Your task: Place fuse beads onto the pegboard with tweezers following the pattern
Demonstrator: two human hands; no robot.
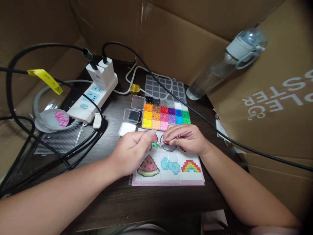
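My left hand (133, 150) is closed in a pinch over the upper left of a pattern sheet (158, 179); whatever sits between its fingertips is too small to make out. Facing it, my right hand (187, 139) grips thin pink tweezers (183, 134), their tip end close to my left fingertips. The sheet has a see-through pegboard grid over it and shows a watermelon slice, a light blue bow and a rainbow. Both hands partly cover its upper row of pictures. Just beyond them lies a sorting box (160, 112) of coloured fuse beads, its clear lid (166, 88) folded back.
Small boxes of white beads (127, 128) and black beads (134, 116) stand left of the sorting box. Further left are a power strip (90, 98), looping black cables and a dish (46, 120) with pink beads. A water bottle (215, 71) leans against cardboard at right.
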